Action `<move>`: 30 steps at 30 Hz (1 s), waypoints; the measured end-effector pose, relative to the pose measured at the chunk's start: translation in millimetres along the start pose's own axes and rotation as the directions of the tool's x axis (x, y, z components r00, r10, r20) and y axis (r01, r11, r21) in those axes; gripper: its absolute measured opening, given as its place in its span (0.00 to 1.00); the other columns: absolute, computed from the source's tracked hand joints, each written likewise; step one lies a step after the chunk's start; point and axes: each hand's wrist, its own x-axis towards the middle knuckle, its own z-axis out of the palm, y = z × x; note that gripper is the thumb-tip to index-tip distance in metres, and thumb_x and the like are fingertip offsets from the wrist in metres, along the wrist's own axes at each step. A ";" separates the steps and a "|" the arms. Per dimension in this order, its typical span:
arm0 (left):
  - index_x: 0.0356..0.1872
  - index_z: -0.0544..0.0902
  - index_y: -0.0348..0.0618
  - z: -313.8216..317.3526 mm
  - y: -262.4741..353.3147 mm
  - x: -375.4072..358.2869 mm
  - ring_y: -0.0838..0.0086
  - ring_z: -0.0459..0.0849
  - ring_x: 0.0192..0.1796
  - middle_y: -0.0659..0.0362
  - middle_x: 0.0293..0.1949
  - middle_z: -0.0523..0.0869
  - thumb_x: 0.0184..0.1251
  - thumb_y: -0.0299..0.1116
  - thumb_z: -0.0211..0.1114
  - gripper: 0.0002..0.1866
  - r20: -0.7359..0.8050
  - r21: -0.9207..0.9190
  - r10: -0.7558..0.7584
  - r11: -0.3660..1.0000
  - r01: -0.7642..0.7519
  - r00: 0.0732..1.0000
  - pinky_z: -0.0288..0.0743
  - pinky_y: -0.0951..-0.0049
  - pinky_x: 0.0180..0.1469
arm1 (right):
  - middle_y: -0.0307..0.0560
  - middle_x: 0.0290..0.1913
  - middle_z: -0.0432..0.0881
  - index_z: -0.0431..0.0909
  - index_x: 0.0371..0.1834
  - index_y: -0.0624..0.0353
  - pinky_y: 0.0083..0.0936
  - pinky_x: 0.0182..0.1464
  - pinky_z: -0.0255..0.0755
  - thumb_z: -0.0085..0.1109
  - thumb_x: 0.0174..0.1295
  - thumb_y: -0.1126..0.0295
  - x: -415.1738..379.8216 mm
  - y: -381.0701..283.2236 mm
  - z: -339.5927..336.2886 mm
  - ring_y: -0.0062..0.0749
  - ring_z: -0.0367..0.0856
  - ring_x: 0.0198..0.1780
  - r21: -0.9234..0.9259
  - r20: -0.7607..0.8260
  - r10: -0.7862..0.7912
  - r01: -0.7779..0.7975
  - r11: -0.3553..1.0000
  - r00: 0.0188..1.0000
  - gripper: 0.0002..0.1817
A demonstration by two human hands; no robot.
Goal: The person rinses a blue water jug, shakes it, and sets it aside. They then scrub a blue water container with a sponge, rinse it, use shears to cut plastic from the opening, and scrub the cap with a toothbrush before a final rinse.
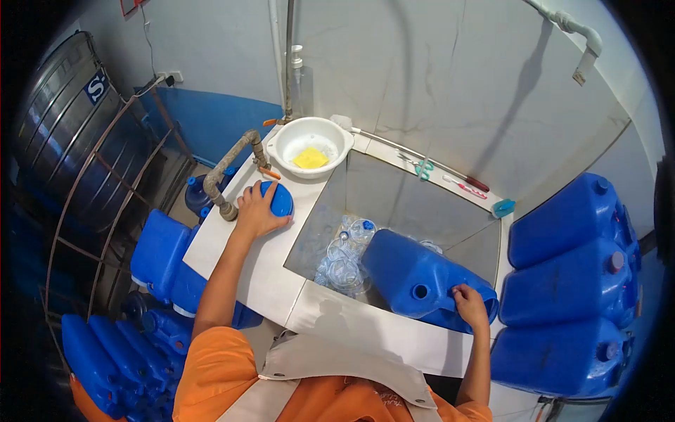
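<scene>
My left hand point(259, 212) is closed around the side of a small round blue container point(283, 201) on the white tiled counter, beside the pipe tap. Its fingers spread over the near edge, and what lies under the palm is hidden. Over the tiled basin, my right hand point(470, 307) grips a large blue jug point(397, 271) at its handle end. The jug lies tilted, its uncapped round mouth point(420, 291) facing up toward me. Clear plastic pieces point(343, 257), some with blue parts, lie in a heap in the basin to the jug's left.
A white basin point(276, 149) with a yellow sponge point(310, 158) stands behind my left hand. Scissors point(423, 169), a long-handled tool point(422, 156) and brushes point(503, 207) line the back ledge. Blue jugs point(562, 281) stand at right; more point(116, 352) sit lower left near a metal tank point(77, 133).
</scene>
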 end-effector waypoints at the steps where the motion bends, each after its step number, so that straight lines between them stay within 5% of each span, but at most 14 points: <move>1: 0.68 0.63 0.52 -6.2 6.3 -7.4 0.42 0.62 0.62 0.40 0.64 0.61 0.35 0.61 0.72 0.53 -0.006 -0.003 0.015 1.000 -0.015 1.000 0.57 0.43 0.60 | 0.65 0.32 0.78 0.78 0.35 0.67 0.44 0.41 0.70 0.50 0.63 0.62 4.4 -4.9 -5.9 0.60 0.78 0.38 0.003 -0.014 0.006 -0.006 1.000 1.000 0.16; 3: 0.67 0.64 0.50 -25.1 24.8 -21.7 0.42 0.61 0.63 0.39 0.63 0.62 0.35 0.59 0.73 0.52 -0.065 -0.030 0.099 0.994 -0.101 0.993 0.57 0.44 0.61 | 0.65 0.32 0.78 0.78 0.35 0.67 0.45 0.41 0.70 0.50 0.60 0.65 30.5 -26.1 -25.5 0.62 0.77 0.38 -0.257 0.129 -0.060 0.092 0.962 0.990 0.14; 6: 0.70 0.55 0.49 -44.9 89.9 -15.6 0.44 0.61 0.64 0.37 0.62 0.59 0.39 0.56 0.74 0.55 -0.025 -0.313 0.220 0.925 -0.216 0.975 0.56 0.46 0.65 | 0.66 0.34 0.78 0.76 0.31 0.68 0.46 0.39 0.69 0.50 0.59 0.66 105.4 -79.9 -31.9 0.63 0.76 0.37 -0.179 -0.125 -0.402 0.377 0.909 0.907 0.13; 8: 0.72 0.48 0.51 -8.3 125.8 14.2 0.45 0.60 0.65 0.37 0.62 0.58 0.44 0.55 0.73 0.56 -0.029 -0.696 0.250 0.690 -0.199 0.968 0.59 0.47 0.63 | 0.59 0.24 0.78 0.75 0.29 0.68 0.39 0.34 0.71 0.48 0.58 0.67 159.5 -141.9 -36.2 0.47 0.80 0.28 0.036 -0.072 -0.327 0.330 0.943 0.942 0.13; 10: 0.72 0.42 0.52 29.4 161.9 55.3 0.46 0.59 0.66 0.40 0.63 0.57 0.47 0.64 0.67 0.58 0.211 -0.932 0.250 0.343 0.118 0.945 0.58 0.42 0.63 | 0.50 0.18 0.78 0.75 0.24 0.71 0.31 0.29 0.75 0.47 0.59 0.70 229.6 -169.1 -20.4 0.32 0.82 0.24 0.345 -0.090 -0.272 0.286 0.894 0.958 0.14; 11: 0.72 0.42 0.52 30.6 183.7 64.1 0.46 0.59 0.66 0.40 0.63 0.57 0.47 0.64 0.67 0.58 0.203 -0.934 0.260 0.342 0.107 0.944 0.58 0.42 0.63 | 0.50 0.19 0.78 0.75 0.24 0.71 0.30 0.28 0.77 0.49 0.58 0.72 246.6 -185.6 -20.1 0.32 0.82 0.24 0.419 -0.052 -0.187 0.191 0.888 0.981 0.12; 13: 0.71 0.45 0.52 34.1 222.8 82.8 0.49 0.65 0.61 0.43 0.62 0.60 0.45 0.69 0.64 0.57 0.460 -0.852 0.290 -0.120 0.509 0.839 0.66 0.39 0.54 | 0.50 0.20 0.79 0.75 0.23 0.71 0.28 0.27 0.79 0.51 0.57 0.75 272.5 -198.9 -19.7 0.32 0.82 0.24 0.490 -0.022 -0.102 0.099 0.866 0.995 0.10; 15: 0.69 0.51 0.52 74.1 242.4 114.1 0.49 0.69 0.58 0.45 0.60 0.63 0.43 0.71 0.63 0.56 0.577 -0.754 0.345 -0.123 0.645 0.740 0.68 0.40 0.50 | 0.54 0.25 0.80 0.76 0.25 0.73 0.29 0.27 0.82 0.54 0.54 0.79 292.0 -196.9 -14.3 0.35 0.82 0.24 0.499 0.228 -0.131 0.000 0.867 0.965 0.05; 19: 0.55 0.71 0.46 131.4 266.7 147.9 0.46 0.76 0.49 0.46 0.51 0.76 0.44 0.77 0.55 0.47 0.767 -0.487 0.460 -0.036 0.873 0.447 0.67 0.36 0.49 | 0.52 0.27 0.80 0.77 0.30 0.71 0.24 0.28 0.81 0.50 0.58 0.76 269.5 -206.4 -17.6 0.37 0.83 0.27 0.529 0.236 -0.115 -0.028 0.848 0.965 0.08; 23: 0.57 0.71 0.46 131.1 281.9 147.4 0.46 0.76 0.49 0.47 0.52 0.76 0.47 0.75 0.54 0.46 0.779 -0.460 0.454 -0.055 0.886 0.433 0.67 0.34 0.48 | 0.52 0.25 0.80 0.78 0.27 0.70 0.23 0.24 0.78 0.51 0.56 0.77 272.4 -204.5 -19.2 0.36 0.82 0.23 0.552 0.248 -0.020 -0.124 0.824 0.968 0.08; 26: 0.59 0.70 0.46 143.6 282.6 148.4 0.48 0.73 0.54 0.48 0.55 0.75 0.51 0.72 0.55 0.43 0.725 -0.568 0.420 -0.081 0.819 0.545 0.66 0.38 0.53 | 0.51 0.24 0.80 0.78 0.26 0.70 0.23 0.24 0.77 0.52 0.56 0.77 279.5 -200.2 -17.0 0.34 0.82 0.22 0.508 0.226 -0.039 -0.083 0.858 0.973 0.07; 28: 0.63 0.67 0.47 169.2 285.8 160.9 0.47 0.67 0.62 0.49 0.60 0.71 0.51 0.69 0.58 0.44 0.515 -0.856 0.287 0.122 0.503 0.808 0.60 0.46 0.62 | 0.51 0.23 0.79 0.78 0.26 0.70 0.23 0.25 0.78 0.52 0.56 0.77 280.4 -200.7 -21.2 0.34 0.82 0.22 0.462 0.219 -0.069 -0.041 0.886 0.973 0.07; 29: 0.63 0.67 0.47 169.9 283.6 158.3 0.47 0.67 0.62 0.49 0.60 0.71 0.51 0.69 0.58 0.44 0.515 -0.856 0.283 0.120 0.503 0.809 0.60 0.46 0.62 | 0.50 0.23 0.79 0.78 0.27 0.70 0.23 0.26 0.78 0.51 0.56 0.77 278.9 -201.7 -23.8 0.33 0.81 0.23 0.468 0.220 -0.070 -0.043 0.883 0.973 0.07; 30: 0.63 0.66 0.47 144.5 281.3 145.8 0.48 0.64 0.63 0.48 0.60 0.69 0.51 0.66 0.60 0.43 0.317 -0.839 0.216 0.517 0.167 0.923 0.59 0.51 0.63 | 0.50 0.24 0.79 0.77 0.28 0.70 0.23 0.27 0.79 0.51 0.57 0.77 276.8 -202.3 -24.2 0.32 0.81 0.23 0.474 0.223 -0.070 -0.045 0.880 0.972 0.07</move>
